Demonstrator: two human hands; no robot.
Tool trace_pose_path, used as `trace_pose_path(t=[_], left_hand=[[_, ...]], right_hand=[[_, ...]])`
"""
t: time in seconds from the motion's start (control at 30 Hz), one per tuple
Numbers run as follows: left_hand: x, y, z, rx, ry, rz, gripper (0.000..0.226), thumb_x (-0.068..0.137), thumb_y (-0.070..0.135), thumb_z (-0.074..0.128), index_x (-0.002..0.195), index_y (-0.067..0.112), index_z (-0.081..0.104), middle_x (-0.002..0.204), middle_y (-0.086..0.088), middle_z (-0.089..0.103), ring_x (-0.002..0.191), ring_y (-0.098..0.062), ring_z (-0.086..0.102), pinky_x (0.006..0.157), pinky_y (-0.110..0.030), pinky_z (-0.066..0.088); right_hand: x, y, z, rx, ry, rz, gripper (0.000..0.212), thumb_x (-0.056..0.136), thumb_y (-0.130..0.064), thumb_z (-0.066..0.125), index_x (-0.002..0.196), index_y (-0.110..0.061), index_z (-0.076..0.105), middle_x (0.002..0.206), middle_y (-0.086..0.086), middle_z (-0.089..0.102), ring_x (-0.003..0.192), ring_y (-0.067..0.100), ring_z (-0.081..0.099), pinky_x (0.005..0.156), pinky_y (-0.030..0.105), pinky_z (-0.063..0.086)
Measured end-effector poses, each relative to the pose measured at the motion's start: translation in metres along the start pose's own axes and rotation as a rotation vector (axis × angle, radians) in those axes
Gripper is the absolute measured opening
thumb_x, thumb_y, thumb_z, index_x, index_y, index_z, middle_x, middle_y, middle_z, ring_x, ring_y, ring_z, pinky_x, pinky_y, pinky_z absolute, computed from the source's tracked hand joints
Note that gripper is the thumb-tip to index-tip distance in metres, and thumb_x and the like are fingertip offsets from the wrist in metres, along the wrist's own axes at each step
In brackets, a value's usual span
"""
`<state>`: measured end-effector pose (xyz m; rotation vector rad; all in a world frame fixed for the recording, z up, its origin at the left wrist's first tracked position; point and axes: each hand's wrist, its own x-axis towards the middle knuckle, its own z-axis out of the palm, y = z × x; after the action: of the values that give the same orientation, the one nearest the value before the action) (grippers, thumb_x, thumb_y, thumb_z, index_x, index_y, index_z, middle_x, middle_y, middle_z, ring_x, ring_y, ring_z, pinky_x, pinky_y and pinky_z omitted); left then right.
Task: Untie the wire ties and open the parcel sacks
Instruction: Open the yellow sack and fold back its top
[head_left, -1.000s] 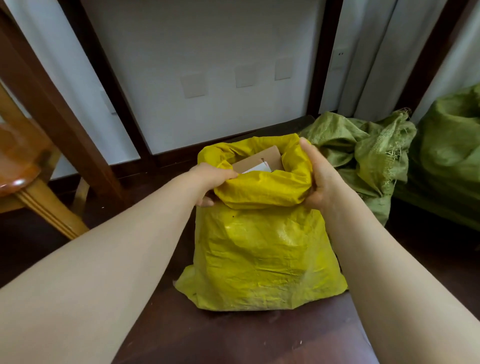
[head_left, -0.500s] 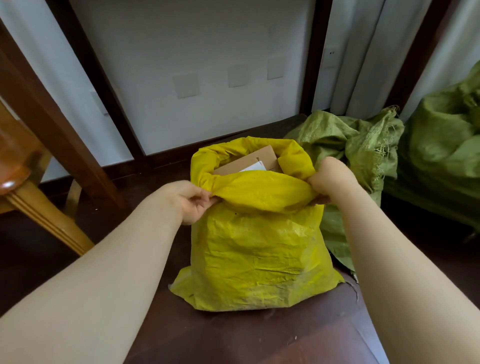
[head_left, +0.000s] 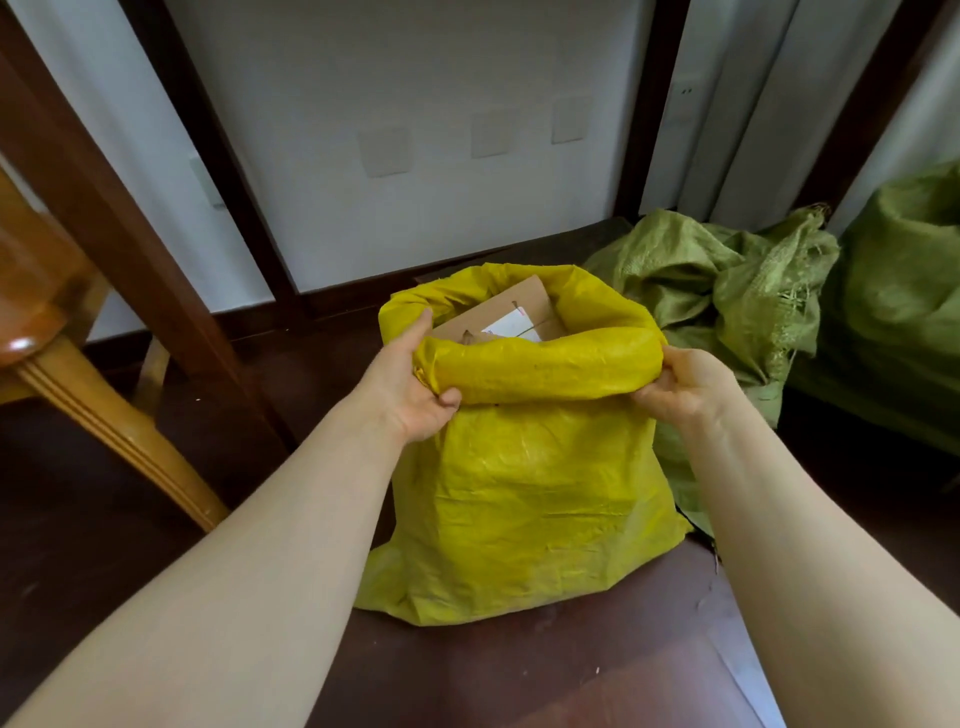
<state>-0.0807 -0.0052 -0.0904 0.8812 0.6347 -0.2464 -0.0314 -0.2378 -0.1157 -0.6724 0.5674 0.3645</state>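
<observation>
Yellow woven sack (head_left: 530, 493) stands upright on the dark wooden floor (head_left: 519, 675), its long axis vertical and its open mouth facing up, with the top edge rolled outward into a thick cuff. At far left a wooden chair (head_left: 78, 374) sits well apart from it. The left hand (head_left: 410, 384) is closed around the left end of the cuff, fingers reaching over the rim into the mouth and thumb curled beneath the roll. Between the two hands the near side of the cuff runs level, and the sack's body hangs below both grips. Inside the mouth a brown cardboard box (head_left: 498, 317) with a white label (head_left: 511, 327) shows, tilted toward the back wall. The right hand (head_left: 685, 387) pinches the right end of the cuff, fingers folded tight on the fabric. Just beside the sack on the right lie crumpled green woven sacks (head_left: 727, 291); a fuller one (head_left: 904, 291) stands farther right.
</observation>
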Motion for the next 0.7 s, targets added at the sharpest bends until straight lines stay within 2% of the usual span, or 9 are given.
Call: trace_pose_path(t=[0.1,0.2,0.3,0.37,0.47,0.53,0.6,0.67,0.7], left_hand=[[0.012,-0.002,-0.002,0.038,0.224,-0.046,0.039,0.086,0.054,0.054,0.113,0.026,0.051,0.077,0.001,0.051,0.051,-0.011,0.035,0.034,-0.016,0.019],[0.014,-0.008,-0.008,-0.025,0.342,-0.046,0.035,0.088,0.051,0.053,0.111,0.025,0.048,0.074,0.001,0.043,0.05,-0.012,0.031,0.034,-0.014,0.019],[0.009,-0.016,-0.015,-0.085,0.261,-0.049,0.027,0.089,0.049,0.052,0.09,0.022,0.054,0.065,0.001,0.052,0.051,-0.012,0.039,0.038,-0.018,0.024],[0.007,-0.013,-0.026,-0.066,0.096,-0.111,0.028,0.089,0.05,0.05,0.085,0.024,0.06,0.059,0.004,0.058,0.049,-0.008,0.04,0.034,-0.015,0.02],[0.001,0.009,-0.039,0.327,0.03,-0.24,0.038,0.09,0.048,0.046,0.108,0.02,0.064,0.097,-0.007,0.068,0.081,-0.021,0.061,0.026,-0.013,0.027],[-0.004,0.03,-0.042,0.765,0.112,-0.293,0.053,0.085,0.049,0.052,0.123,0.012,0.056,0.122,-0.013,0.061,0.112,-0.029,0.057,0.036,-0.017,0.039],[-0.002,0.05,-0.046,1.01,0.211,-0.283,0.078,0.07,0.049,0.068,0.131,0.005,0.049,0.133,-0.014,0.053,0.124,-0.026,0.048,0.061,-0.019,0.051],[0.005,0.062,-0.04,1.08,0.334,-0.141,0.083,0.071,0.046,0.068,0.137,0.006,0.04,0.141,-0.016,0.041,0.131,-0.028,0.038,0.094,-0.036,0.044],[0.009,0.064,-0.035,1.174,0.451,0.022,0.081,0.074,0.045,0.066,0.14,0.009,0.036,0.145,-0.016,0.033,0.134,-0.031,0.032,0.102,-0.041,0.036]], right_hand=[[-0.005,0.005,-0.004,-0.098,-0.189,-0.025,0.04,0.099,-0.026,0.037,0.129,-0.003,0.05,0.104,0.022,0.068,0.09,0.035,0.069,0.077,0.046,0.055],[-0.002,0.008,0.0,-0.232,-0.242,-0.014,0.049,0.087,-0.04,0.052,0.117,-0.002,0.058,0.109,0.024,0.067,0.093,0.037,0.069,0.075,0.049,0.057],[0.004,0.017,0.008,-0.225,-0.09,0.041,0.049,0.086,-0.043,0.059,0.117,-0.005,0.055,0.106,0.023,0.065,0.097,0.038,0.063,0.082,0.051,0.05],[0.006,0.019,0.005,-0.23,-0.067,0.046,0.048,0.087,-0.043,0.058,0.118,-0.006,0.055,0.101,0.022,0.067,0.094,0.037,0.062,0.077,0.05,0.049],[0.005,0.012,-0.009,-0.291,-0.134,0.049,0.042,0.088,-0.041,0.056,0.112,-0.006,0.06,0.088,0.021,0.072,0.08,0.035,0.07,0.068,0.046,0.058],[0.003,0.007,-0.017,-0.363,-0.192,0.06,0.04,0.09,-0.039,0.053,0.111,-0.006,0.061,0.086,0.02,0.073,0.073,0.033,0.072,0.063,0.047,0.059],[0.001,0.004,-0.023,-0.422,-0.24,0.075,0.036,0.091,-0.037,0.05,0.103,-0.004,0.063,0.083,0.018,0.073,0.069,0.03,0.072,0.06,0.045,0.059],[-0.001,0.002,-0.03,-0.472,-0.275,0.073,0.036,0.086,-0.035,0.055,0.101,-0.003,0.063,0.086,0.017,0.073,0.072,0.029,0.072,0.065,0.043,0.059],[-0.003,0.001,-0.033,-0.493,-0.296,0.071,0.039,0.079,-0.035,0.063,0.102,-0.004,0.065,0.089,0.017,0.073,0.076,0.028,0.072,0.07,0.043,0.059]])
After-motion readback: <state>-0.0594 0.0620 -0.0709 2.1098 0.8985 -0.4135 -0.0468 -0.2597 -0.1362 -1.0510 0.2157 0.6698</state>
